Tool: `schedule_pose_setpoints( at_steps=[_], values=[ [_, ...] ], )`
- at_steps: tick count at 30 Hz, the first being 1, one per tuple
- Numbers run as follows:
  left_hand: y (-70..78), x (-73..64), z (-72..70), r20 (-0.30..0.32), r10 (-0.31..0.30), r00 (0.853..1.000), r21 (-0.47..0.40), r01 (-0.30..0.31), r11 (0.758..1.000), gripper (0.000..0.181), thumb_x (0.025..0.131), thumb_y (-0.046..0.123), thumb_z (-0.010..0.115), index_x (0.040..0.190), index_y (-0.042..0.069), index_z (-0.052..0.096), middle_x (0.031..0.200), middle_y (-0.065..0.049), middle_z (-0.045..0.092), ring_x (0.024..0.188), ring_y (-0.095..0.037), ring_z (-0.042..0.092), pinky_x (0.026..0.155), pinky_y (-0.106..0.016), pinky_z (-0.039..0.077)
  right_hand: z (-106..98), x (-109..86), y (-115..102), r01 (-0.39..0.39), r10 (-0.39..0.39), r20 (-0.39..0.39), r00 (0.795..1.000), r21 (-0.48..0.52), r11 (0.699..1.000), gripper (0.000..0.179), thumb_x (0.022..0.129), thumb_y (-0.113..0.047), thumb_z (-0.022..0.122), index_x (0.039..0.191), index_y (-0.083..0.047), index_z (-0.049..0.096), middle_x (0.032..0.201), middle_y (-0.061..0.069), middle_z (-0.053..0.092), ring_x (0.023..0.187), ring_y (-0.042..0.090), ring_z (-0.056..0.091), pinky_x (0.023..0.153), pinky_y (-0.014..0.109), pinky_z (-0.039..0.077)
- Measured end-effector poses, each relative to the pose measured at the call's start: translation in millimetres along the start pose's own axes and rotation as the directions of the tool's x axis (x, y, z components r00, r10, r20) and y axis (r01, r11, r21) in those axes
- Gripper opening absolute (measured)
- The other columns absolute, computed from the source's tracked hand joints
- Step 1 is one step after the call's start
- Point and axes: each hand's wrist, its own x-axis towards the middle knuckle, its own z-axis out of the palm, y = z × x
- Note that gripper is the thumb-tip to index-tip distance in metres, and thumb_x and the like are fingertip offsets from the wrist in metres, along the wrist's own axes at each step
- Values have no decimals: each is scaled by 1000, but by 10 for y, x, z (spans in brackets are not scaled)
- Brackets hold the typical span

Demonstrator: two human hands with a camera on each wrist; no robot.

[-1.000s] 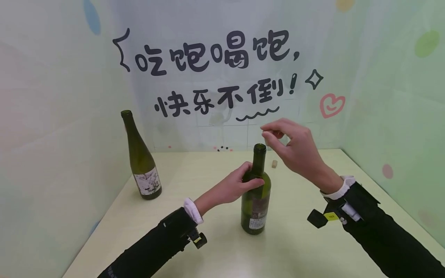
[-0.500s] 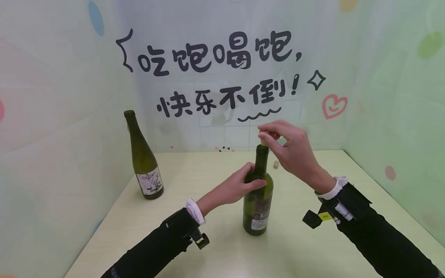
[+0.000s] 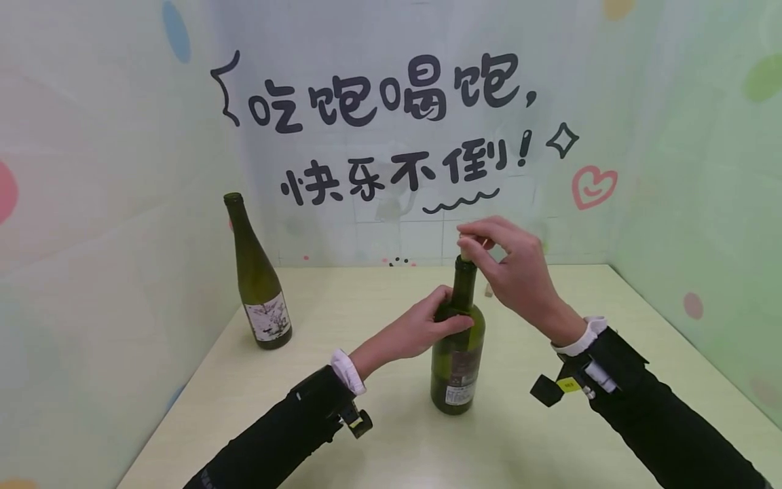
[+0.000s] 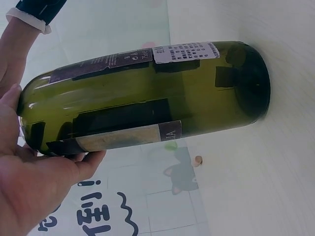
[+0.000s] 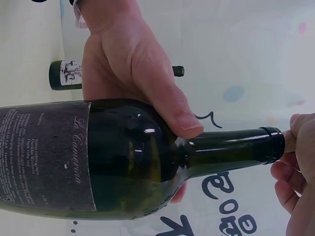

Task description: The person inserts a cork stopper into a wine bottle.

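A green glass wine bottle [image 3: 458,367] with a dark label stands upright on the table. My left hand [image 3: 421,326] grips it round the shoulder, thumb in front and fingers behind. Above the mouth, my right hand [image 3: 510,261] pinches a cork [image 3: 466,252] between thumb and fingertips. The right wrist view shows that cork [image 5: 289,141] right at the bottle's mouth, its lower end at the rim. Fingers cover much of the cork.
A second green bottle [image 3: 263,292] with a pale picture label stands at the back left. Another cork [image 3: 489,291] lies on the table behind the right hand. Printed walls enclose the table [image 3: 342,299] at the back and both sides.
My right hand has moved slightly down and left relative to the bottle, bringing the cork from beside the mouth onto it. The left hand keeps its grip on the bottle.
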Motion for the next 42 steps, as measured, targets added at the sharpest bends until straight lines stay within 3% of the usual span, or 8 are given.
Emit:
schedule_pose_setpoints(
  at_steps=[12,23,42],
  values=[
    [-8,13,8,3,6,1000,0,-6,1000,42,92,40,61,121,15,46,114,-1,57,103,-18,58,88,-34,48,25,-85,-5,18,-18,-30,999,14,1000,18,80,3,72,98,6,71,87,9,67,74,14,56,64,18,45],
    [-19,-1,7,3,4,1000,6,-4,1000,42,92,41,61,121,15,45,114,0,57,105,-18,58,90,-36,47,125,-220,309,-14,15,-24,1000,45,999,23,80,-3,74,102,1,70,87,4,67,74,10,56,68,17,46],
    [-14,20,-8,12,18,1000,-9,-18,1000,41,91,41,62,119,15,46,113,-1,57,103,-18,59,88,-34,48,60,-161,271,-52,48,48,998,84,995,18,84,-10,72,100,-3,70,94,2,69,78,9,58,72,20,48]
  ],
)
